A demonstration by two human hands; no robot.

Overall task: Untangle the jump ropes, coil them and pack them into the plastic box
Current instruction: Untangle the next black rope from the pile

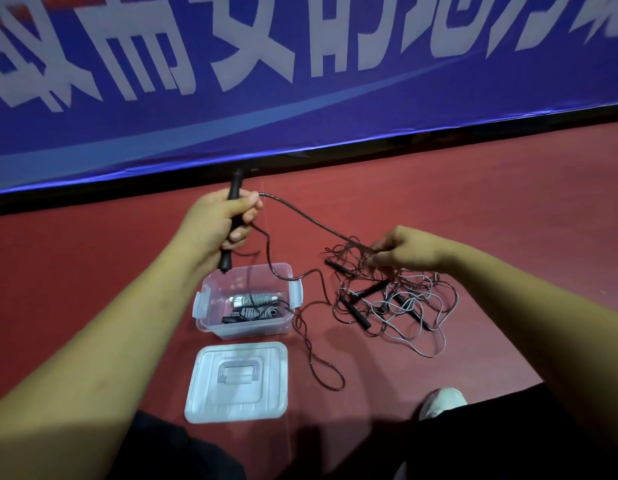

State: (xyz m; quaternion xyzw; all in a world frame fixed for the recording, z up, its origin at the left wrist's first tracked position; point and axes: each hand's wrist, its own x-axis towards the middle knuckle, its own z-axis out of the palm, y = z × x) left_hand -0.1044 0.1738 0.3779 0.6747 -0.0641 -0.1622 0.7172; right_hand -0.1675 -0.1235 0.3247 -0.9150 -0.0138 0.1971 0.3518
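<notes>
My left hand [219, 225] grips two black jump-rope handles [235, 188] upright above the clear plastic box [210, 306]. From them a dark rope [300, 214] runs right to my right hand [401, 251], which pinches it at the top of a tangled pile of ropes [397, 303] with several black handles on the red floor. Another length of this rope [321, 362] loops down past the box onto the floor. Inside the box lie coiled ropes [255, 306].
The box's lid [236, 382] lies flat on the floor just in front of the box. A blue banner [300, 81] with white characters stands along the far edge. My knees and a white shoe [442, 401] are at the bottom.
</notes>
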